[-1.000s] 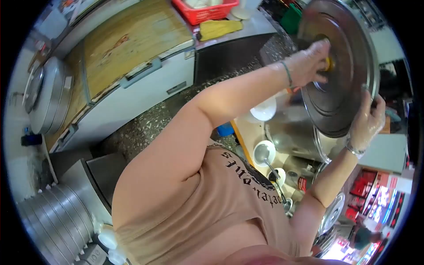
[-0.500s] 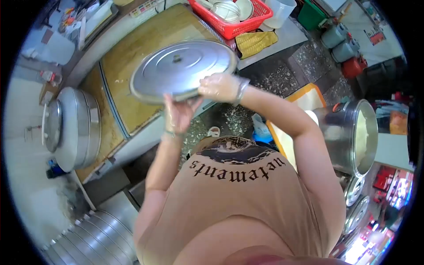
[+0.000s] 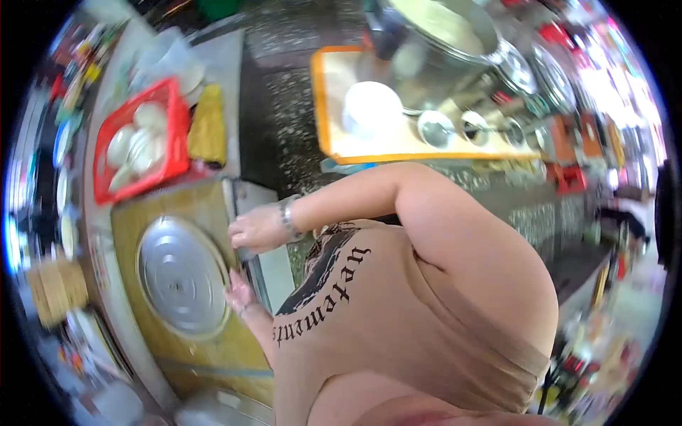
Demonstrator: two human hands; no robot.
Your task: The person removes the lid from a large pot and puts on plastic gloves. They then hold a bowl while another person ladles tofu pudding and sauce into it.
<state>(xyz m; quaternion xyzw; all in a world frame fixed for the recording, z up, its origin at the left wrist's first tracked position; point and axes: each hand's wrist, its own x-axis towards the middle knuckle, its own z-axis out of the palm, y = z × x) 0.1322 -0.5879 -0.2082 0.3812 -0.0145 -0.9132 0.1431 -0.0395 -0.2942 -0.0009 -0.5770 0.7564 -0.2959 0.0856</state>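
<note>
The round metal lid [image 3: 182, 277] lies flat on the yellowish wooden work surface [image 3: 167, 361] at the left. Beside the lid's right edge is my left hand [image 3: 242, 292], fingers apart and very close to the rim; whether they touch it is unclear. My right hand [image 3: 257, 228], wearing a clear glove and a silver bracelet, hovers near the front edge of the surface, above and right of the lid. Its fingers are loosely bent with nothing visible in them.
A red basket [image 3: 177, 130] of white bowls stands beyond the lid, with a yellow cloth [image 3: 208, 126] next to it. Across the floor, an orange-edged table [image 3: 325, 106] bears a large metal pot [image 3: 433, 74], a white container [image 3: 372, 108] and small bowls.
The lid was carried from near the pot to over the wooden surface and now lies on it. Both hands have come off its faces, and the view has turned.
</note>
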